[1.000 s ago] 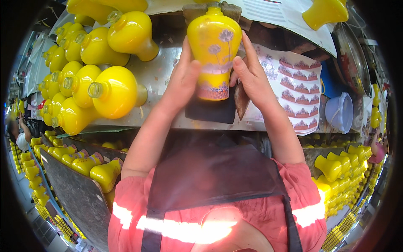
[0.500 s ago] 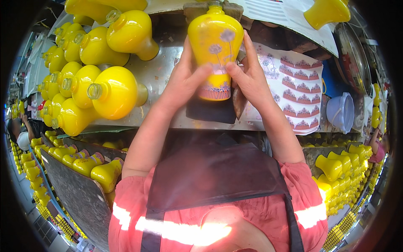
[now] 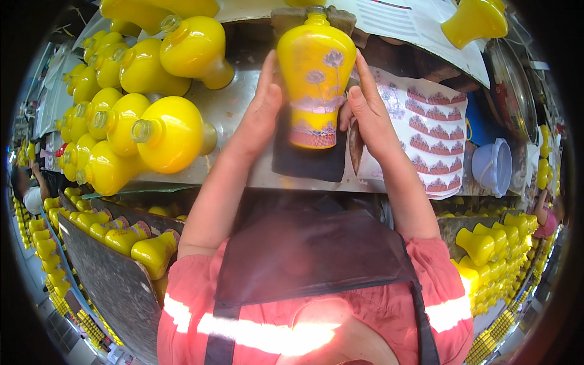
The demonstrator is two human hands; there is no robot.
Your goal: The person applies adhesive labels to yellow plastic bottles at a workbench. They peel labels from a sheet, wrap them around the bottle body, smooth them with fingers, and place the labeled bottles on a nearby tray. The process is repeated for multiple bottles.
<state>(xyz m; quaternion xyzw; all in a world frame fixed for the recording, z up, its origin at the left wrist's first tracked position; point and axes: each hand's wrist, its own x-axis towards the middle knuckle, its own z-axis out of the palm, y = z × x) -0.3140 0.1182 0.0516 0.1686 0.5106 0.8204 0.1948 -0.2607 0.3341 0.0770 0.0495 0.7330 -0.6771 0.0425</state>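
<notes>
A glossy yellow vase (image 3: pixel 313 79) lies with its neck away from me, on a dark pad (image 3: pixel 310 167). Greyish-purple flower decals show on its body, and a patterned red-and-purple band circles its foot. The neck end rests by a worn brown block (image 3: pixel 286 18). My left hand (image 3: pixel 263 115) is alongside the vase's left flank, fingers extended and thumb lifted off. On the other flank, my right hand (image 3: pixel 371 118) has its forefinger stretched along the side and its thumb raised; some fingers are partly hidden. A brown wedge-shaped piece (image 3: pixel 356 149) sits below the right hand.
Several yellow vases (image 3: pixel 173 134) lie grouped at left on the metal table (image 3: pixel 243 161). Printed decal sheets (image 3: pixel 435 140) lie at right, beside a pale bucket (image 3: pixel 491 167). More vases (image 3: pixel 152 252) fill racks below on both sides. Other people work at far left and right.
Both thumbs have lifted off the vase front and the hands have loosened outward. The vase has shifted slightly right and down in view, uncovering more of its decals.
</notes>
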